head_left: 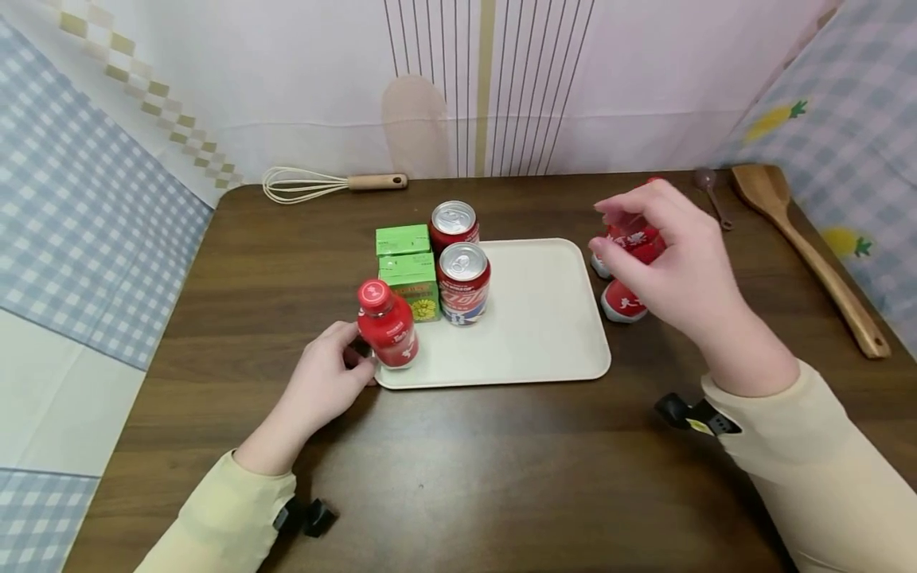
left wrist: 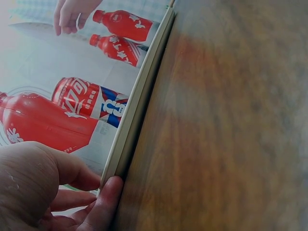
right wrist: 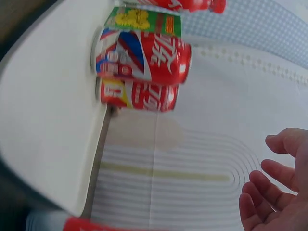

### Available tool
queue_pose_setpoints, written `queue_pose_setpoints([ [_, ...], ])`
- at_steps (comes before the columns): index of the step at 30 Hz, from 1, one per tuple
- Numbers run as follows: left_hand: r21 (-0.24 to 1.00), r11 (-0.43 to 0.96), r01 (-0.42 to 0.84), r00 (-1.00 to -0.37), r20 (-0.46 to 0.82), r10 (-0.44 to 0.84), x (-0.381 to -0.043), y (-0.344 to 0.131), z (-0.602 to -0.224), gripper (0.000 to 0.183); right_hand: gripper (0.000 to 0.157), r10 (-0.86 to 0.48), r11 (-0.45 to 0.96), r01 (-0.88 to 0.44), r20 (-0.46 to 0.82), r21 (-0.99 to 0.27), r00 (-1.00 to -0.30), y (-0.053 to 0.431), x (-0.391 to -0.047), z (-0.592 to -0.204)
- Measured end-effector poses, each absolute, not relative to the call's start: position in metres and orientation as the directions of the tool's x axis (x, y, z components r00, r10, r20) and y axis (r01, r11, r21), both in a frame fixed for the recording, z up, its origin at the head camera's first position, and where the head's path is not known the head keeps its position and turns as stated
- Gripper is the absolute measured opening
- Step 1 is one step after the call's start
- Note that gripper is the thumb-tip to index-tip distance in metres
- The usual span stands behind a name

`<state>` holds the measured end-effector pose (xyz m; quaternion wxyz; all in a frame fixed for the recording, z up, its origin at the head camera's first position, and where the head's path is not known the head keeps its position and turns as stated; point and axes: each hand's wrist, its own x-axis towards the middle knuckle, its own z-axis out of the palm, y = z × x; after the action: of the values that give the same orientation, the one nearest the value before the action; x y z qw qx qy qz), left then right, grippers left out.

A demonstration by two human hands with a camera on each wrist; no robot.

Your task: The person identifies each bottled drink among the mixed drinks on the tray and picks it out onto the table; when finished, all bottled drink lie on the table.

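My left hand (head_left: 331,374) pinches the near-left corner of a cream tray (head_left: 539,318), with thumb and fingers at its rim in the left wrist view. Just beside that hand, a red bottle (head_left: 389,333) stands upright on the tray. Behind it are two green drink cartons (head_left: 404,267) and two red soda cans, one in front (head_left: 464,290) and one at the back (head_left: 454,227). My right hand (head_left: 677,263) is raised with fingers loosely curved and nothing between them. Partly hidden behind it, two more red bottles (head_left: 623,302) stand right of the tray.
A whisk (head_left: 337,183) with a wooden handle lies along the table's back edge. At the right are a small brown spoon (head_left: 709,191) and a wooden spatula (head_left: 809,239). Patterned cloths hang behind and at both sides of the brown table (head_left: 458,477).
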<state>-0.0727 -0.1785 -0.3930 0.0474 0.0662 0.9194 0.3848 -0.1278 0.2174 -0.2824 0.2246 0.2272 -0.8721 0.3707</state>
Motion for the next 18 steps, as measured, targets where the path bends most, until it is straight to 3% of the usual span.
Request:
queue_pose_setpoints([
  [18, 0.712, 0.696, 0.094, -0.987, -0.027, 0.161, -0.072, -0.179, -0.393, 0.035, 0.034, -0.435, 0.524, -0.653, 0.487, -0.547, -0.757, 0.161, -0.136, -0.298],
])
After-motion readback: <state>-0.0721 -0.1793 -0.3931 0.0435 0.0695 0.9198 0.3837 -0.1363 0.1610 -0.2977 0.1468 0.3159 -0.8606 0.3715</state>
